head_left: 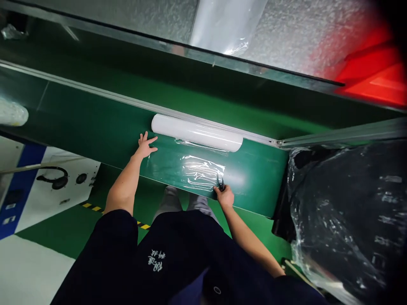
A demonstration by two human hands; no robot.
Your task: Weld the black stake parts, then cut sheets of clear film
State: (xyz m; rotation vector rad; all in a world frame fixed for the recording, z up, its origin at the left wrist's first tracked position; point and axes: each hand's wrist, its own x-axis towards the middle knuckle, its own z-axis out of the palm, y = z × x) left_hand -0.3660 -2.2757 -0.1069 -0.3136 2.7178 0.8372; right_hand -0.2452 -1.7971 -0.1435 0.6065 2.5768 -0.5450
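Observation:
A long white roll of clear plastic film (pixel 197 132) lies across a green table (pixel 95 127). A sheet of the film (pixel 193 169) is pulled out from the roll toward me over the table's near edge. My left hand (pixel 145 145) lies flat with fingers spread on the film's left side, just beside the roll's left end. My right hand (pixel 224 195) is closed at the table's near edge on a small dark tool (pixel 220 184) that touches the film's right front corner.
A metal rail (pixel 203 123) runs behind the roll. A large black mass wrapped in clear plastic (pixel 346 212) stands at the right. Red objects (pixel 375 72) sit at the far right. A black cable with a round part (pixel 54 180) lies on the white floor at left.

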